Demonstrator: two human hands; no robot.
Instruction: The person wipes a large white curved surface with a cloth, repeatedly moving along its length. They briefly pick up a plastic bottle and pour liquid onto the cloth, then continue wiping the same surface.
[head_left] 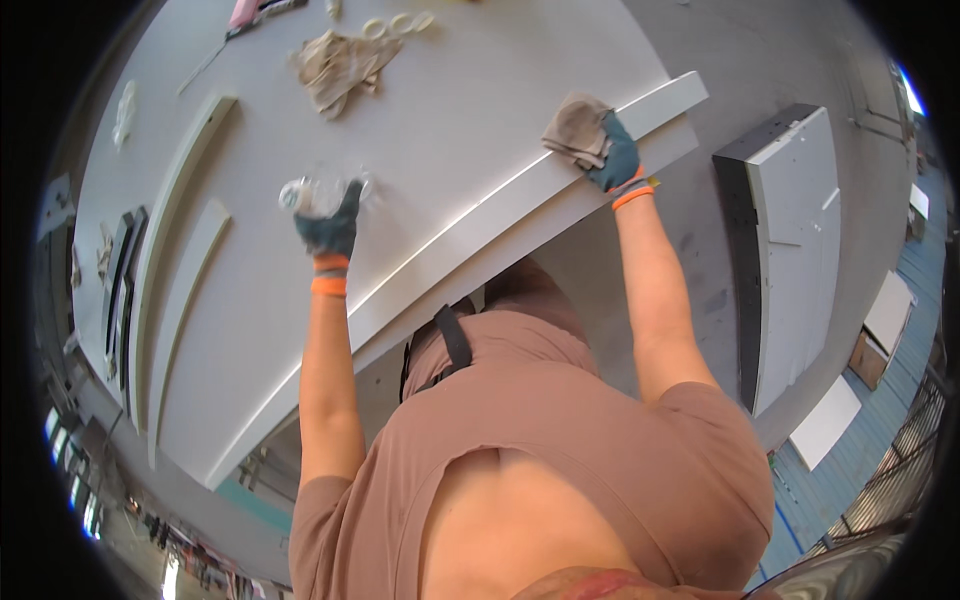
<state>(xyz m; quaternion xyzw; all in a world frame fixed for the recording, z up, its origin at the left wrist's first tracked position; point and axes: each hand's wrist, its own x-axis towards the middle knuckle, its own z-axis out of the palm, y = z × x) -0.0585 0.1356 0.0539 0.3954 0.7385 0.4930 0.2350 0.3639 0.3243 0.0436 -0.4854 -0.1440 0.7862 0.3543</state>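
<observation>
My left hand (332,230), in a dark green glove with an orange cuff, is closed around a clear plastic bottle (298,194) above the white table (440,110). The bottle points left, and my fingers hide part of it. On the right, my gloved right hand (620,155) grips a folded beige cloth (577,128). This cloth lies against the far part of a long white bar (460,235), which runs slantwise along the table's near edge. The bar's far right end sticks out past the cloth.
A crumpled beige rag (342,72) and several tape rolls (402,24) lie at the back. Curved-looking white strips (180,190) and dark strips (122,280) lie on the left. A large black-and-white panel box (790,250) stands on the floor at right.
</observation>
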